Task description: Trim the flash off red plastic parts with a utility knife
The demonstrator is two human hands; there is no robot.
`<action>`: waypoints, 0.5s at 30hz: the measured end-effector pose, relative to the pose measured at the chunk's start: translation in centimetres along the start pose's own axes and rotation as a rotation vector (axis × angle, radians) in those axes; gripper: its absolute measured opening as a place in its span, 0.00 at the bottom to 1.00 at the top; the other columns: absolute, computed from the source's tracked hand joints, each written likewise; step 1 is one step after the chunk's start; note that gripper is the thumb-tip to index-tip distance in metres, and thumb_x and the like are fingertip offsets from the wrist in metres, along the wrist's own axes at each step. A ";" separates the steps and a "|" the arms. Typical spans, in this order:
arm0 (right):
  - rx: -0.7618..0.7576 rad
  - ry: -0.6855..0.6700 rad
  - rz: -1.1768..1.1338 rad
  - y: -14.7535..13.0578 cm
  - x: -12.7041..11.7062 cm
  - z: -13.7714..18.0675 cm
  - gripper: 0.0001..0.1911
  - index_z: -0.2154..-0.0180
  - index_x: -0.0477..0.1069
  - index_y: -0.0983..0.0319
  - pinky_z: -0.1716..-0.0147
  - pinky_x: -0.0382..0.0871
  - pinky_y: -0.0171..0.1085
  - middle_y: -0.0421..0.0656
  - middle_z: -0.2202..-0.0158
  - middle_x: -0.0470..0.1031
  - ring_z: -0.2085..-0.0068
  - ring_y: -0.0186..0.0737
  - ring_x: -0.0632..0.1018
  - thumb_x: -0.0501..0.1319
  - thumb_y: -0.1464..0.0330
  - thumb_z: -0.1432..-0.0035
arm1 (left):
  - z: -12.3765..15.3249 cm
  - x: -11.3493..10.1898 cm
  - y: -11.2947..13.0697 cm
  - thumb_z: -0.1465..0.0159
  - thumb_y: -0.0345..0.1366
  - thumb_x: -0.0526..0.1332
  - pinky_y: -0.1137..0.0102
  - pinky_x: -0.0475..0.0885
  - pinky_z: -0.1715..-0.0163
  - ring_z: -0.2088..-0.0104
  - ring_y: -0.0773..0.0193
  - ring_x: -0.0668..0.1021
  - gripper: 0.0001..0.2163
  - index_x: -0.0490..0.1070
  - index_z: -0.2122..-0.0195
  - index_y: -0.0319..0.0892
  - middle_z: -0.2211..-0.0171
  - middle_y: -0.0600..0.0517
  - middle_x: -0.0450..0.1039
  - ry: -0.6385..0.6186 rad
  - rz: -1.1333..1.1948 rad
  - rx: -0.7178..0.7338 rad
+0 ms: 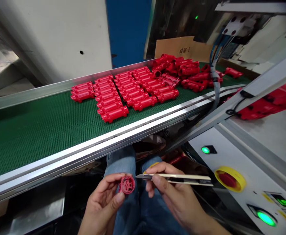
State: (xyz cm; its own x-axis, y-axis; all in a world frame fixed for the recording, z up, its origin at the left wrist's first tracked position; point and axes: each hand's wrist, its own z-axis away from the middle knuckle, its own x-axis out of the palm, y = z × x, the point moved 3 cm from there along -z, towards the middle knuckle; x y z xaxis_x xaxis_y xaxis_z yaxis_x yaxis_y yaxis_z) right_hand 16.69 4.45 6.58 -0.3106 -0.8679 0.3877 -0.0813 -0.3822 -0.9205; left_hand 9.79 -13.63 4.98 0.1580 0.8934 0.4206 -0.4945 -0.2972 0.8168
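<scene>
Red part [128, 185] end-on in left hand [102, 199]; length hidden.

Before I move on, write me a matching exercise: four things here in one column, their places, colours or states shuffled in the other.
1. knife
2. left hand
3. belt
4. cardboard

A. green, under the rows
B. behind the red heap
C. in the right hand
D. pinching a red part

Pairs: 1-C, 2-D, 3-A, 4-B.

Blue panel [129, 31] beside white panel [66, 36]
</scene>
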 end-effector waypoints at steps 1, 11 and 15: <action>0.032 -0.003 -0.060 0.5 0.5 0.0 0.10 0.53 0.85 0.57 0.64 0.77 0.31 0.42 0.66 0.84 0.66 0.33 0.83 0.71 0.58 0.28 | 0.0 0.0 0.0 0.51 0.44 0.85 0.66 0.79 0.48 0.51 0.51 0.86 0.19 0.89 0.60 0.46 0.56 0.44 0.89 -0.005 -0.002 0.012; 0.114 0.072 -0.193 1.6 1.1 -0.3 0.14 0.56 0.84 0.59 0.68 0.73 0.27 0.38 0.71 0.80 0.71 0.29 0.78 0.75 0.55 0.33 | -0.2 -0.1 -0.1 0.55 0.40 0.87 0.65 0.80 0.48 0.50 0.49 0.86 0.19 0.88 0.63 0.46 0.56 0.44 0.89 0.001 0.009 0.056; -0.164 0.137 0.279 1.0 0.4 -0.2 0.06 0.54 0.85 0.55 0.65 0.77 0.30 0.39 0.67 0.83 0.67 0.33 0.82 0.69 0.62 0.27 | -0.1 0.0 0.0 0.54 0.42 0.86 0.66 0.80 0.49 0.51 0.51 0.86 0.19 0.88 0.63 0.46 0.56 0.44 0.89 0.001 0.000 0.055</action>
State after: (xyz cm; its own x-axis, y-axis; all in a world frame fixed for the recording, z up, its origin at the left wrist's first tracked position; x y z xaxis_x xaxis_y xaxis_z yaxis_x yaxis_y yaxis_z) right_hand 16.28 3.82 5.80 -0.4652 -0.8770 0.1199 -0.1232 -0.0700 -0.9899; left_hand 9.75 -13.60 4.93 0.1571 0.8938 0.4200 -0.4466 -0.3150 0.8374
